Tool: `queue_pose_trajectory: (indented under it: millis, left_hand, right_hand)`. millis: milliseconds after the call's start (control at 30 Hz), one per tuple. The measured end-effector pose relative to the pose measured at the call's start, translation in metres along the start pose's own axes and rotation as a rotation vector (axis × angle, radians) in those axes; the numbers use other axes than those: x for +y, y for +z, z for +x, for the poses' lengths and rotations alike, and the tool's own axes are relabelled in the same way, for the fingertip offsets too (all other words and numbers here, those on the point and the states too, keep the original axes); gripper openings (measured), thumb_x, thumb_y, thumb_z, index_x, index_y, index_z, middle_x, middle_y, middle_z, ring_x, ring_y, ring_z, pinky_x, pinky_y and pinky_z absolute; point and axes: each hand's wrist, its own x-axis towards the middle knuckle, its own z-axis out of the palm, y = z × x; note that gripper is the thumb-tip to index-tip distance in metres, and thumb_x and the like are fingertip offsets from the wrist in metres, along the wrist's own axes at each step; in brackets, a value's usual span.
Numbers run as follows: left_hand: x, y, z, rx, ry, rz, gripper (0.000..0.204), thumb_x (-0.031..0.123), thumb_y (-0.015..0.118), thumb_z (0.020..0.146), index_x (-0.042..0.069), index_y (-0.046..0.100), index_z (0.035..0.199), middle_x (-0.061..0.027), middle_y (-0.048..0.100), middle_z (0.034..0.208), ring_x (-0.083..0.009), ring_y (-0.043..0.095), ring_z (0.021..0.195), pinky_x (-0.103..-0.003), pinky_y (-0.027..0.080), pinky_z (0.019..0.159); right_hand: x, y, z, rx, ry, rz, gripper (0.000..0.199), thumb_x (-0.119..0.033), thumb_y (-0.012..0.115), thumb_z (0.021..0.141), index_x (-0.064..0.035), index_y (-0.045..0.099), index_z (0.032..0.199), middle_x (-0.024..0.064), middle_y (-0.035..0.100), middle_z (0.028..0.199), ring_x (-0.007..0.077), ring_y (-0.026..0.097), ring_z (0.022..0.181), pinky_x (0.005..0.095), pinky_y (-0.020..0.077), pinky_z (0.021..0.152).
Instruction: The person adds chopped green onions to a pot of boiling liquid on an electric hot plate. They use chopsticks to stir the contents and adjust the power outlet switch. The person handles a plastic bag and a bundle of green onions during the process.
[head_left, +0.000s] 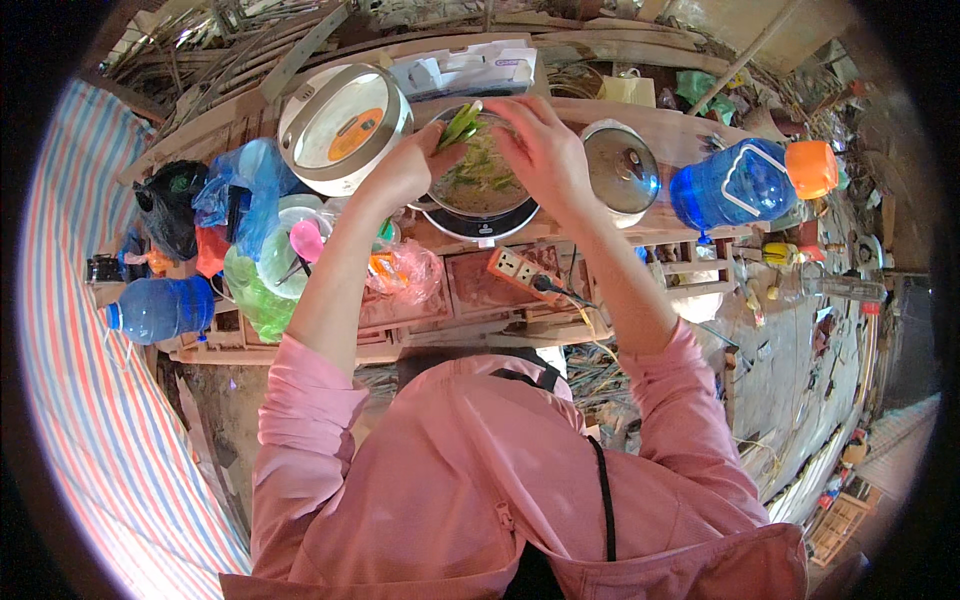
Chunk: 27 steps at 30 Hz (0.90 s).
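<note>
1. Here's the pan [478, 212], round and wide, sitting on a dark-topped round hob [465, 226], and both hands are working above it. The grip on the greens is right over its far left part, so the pan's contents lie below the fingers.

2. In come the forearms [335, 270], bare below the pushed-up pink sleeves [310, 400], one on each side of the pan's near edge and slanting inward toward it.

3. Left hand [408, 168] now: it's at the pan's left rim, back of the hand upward, fingers curled in and pinching the greens. Right hand [545, 150]: it arches over the pan's right side, fingers reaching left across the far edge, thumb apart below them. Whether those fingertips pinch a stalk or just hover beside it, I can't tell.

4. And the green stalks [462, 124]! A short bunch, bright green with a paler tip, poking up out of the left hand above the pan's far left part, the pale end close by the right fingertips.

5. Smallest of all, green pieces [488, 182] lie scattered inside the pan, slim and light green over a brownish layer too blurred to make out.
</note>
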Motion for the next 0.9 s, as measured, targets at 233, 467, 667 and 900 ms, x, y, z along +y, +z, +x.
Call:
queue_pose_trajectory:
  millis: [233,467,667,900]
  left_hand:
    - [0.001,-0.007,0.01,-0.021,0.02,0.178,0.053,0.041,0.055,0.096,0.001,0.05,0.13,-0.0268,0.06,0.12,-0.0414,0.057,0.113,-0.042,0.046,0.092]
    - [0.001,-0.014,0.029,-0.068,-0.081,0.377,0.055,0.044,0.053,0.096,0.003,0.048,0.133,-0.0252,0.06,0.122,-0.0394,0.058,0.114,-0.044,0.046,0.092]
    - [0.01,-0.006,0.025,0.023,0.038,0.189,0.047,0.044,0.051,0.098,0.003,0.052,0.12,-0.0255,0.062,0.112,-0.0428,0.058,0.105,-0.046,0.046,0.087]
    - [0.0,-0.004,0.029,0.096,0.124,0.272,0.041,0.041,0.049,0.1,0.001,0.054,0.109,-0.0262,0.063,0.1,-0.0464,0.057,0.096,-0.049,0.045,0.079]
  right_hand:
    - [0.005,-0.006,0.047,-0.251,-0.36,-0.397,0.014,-0.014,0.061,0.079,-0.0095,0.063,0.092,0.0031,0.056,0.092,0.021,0.063,0.088,0.0339,0.058,0.07]
    - [0.003,-0.007,0.056,-0.252,-0.562,-0.52,0.01,-0.015,0.066,0.077,-0.0091,0.061,0.084,0.0014,0.055,0.088,0.017,0.061,0.092,0.0304,0.0569,0.068]
    - [0.005,-0.001,0.056,-0.269,-0.349,-0.409,0.012,-0.018,0.066,0.078,-0.0075,0.06,0.08,0.0033,0.056,0.085,0.0203,0.061,0.09,0.0345,0.0554,0.066]
    - [0.027,0.01,0.063,-0.203,-0.026,0.038,0.017,-0.016,0.062,0.083,-0.0083,0.068,0.096,0.0094,0.064,0.095,0.0289,0.061,0.094,0.0414,0.0534,0.076]
